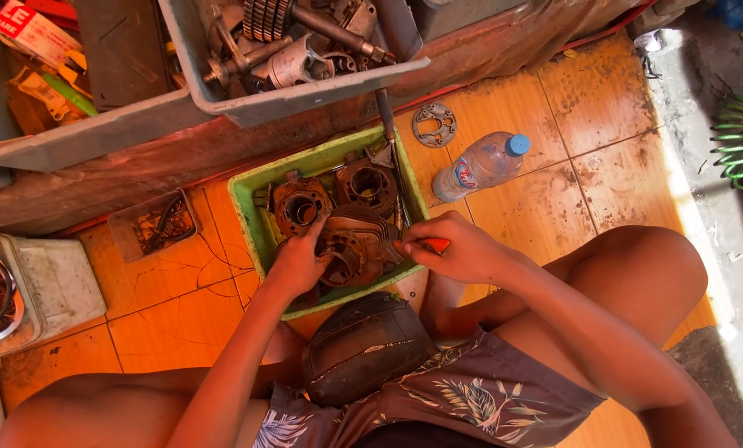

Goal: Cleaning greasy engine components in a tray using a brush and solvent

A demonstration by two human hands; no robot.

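A green plastic tray [247,207] on the orange tiled floor holds several rusty, finned engine cylinders. My left hand [298,261] grips the nearest engine cylinder [356,245] at its left side, holding it tilted in the tray. My right hand [454,247] is closed around a red-handled tool [436,244] whose tip points at the cylinder's right side. Two more cylinders [298,207] lie behind it in the tray. I sit on a worn dark stool [363,344] with my knees spread.
A grey bin [305,95] of metal engine parts sits on a low red bench above the tray. A plastic water bottle [481,164] and a round metal gasket plate [435,124] lie on the tiles. A white canister [52,282] stands left; a green coiled hose [741,141] lies right.
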